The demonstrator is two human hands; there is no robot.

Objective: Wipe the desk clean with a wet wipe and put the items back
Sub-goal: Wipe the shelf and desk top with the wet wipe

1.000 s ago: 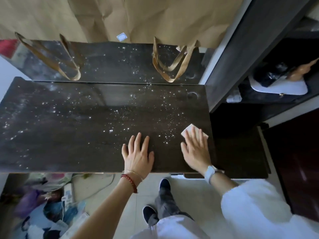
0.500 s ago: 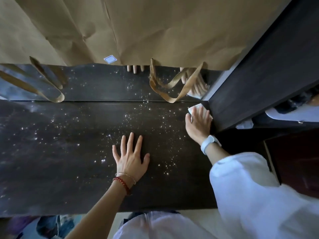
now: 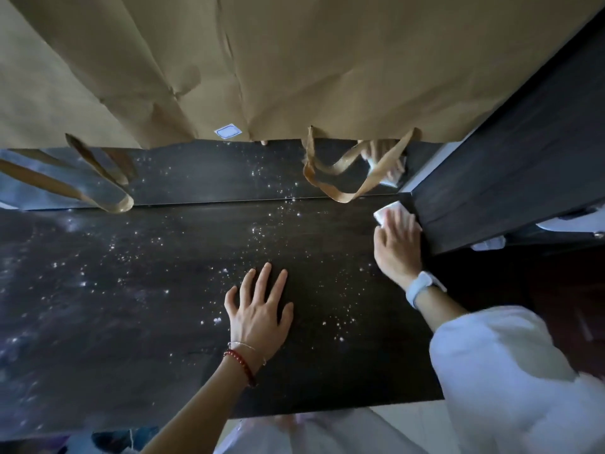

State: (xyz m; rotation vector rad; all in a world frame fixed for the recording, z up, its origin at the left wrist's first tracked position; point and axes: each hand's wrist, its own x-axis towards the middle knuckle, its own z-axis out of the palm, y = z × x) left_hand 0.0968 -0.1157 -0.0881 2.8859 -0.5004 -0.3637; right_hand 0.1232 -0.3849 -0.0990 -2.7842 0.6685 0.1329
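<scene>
Head view: pressing wet wipe (image 3: 386,213) flat-fingered under right hand (image 3: 397,247) at far right corner of desk (image 3: 131,322), bracing with left hand (image 3: 258,309) spread flat mid-desk, wiping barely begun, white specks (image 3: 262,231) remaining across top, nothing being returned yet.

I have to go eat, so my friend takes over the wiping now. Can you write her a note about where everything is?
Left hand: open, flat on the dark wooden desk top, holding nothing.
Right hand: straight fingers press the folded white wet wipe onto the desk's far right corner, beside the dark wood cabinet side.
Done: hard to judge; the strip along the right edge looks mostly free of specks.
Left: white crumb-like specks cover the middle and left of the desk. No items to put back show on the desk.
</scene>
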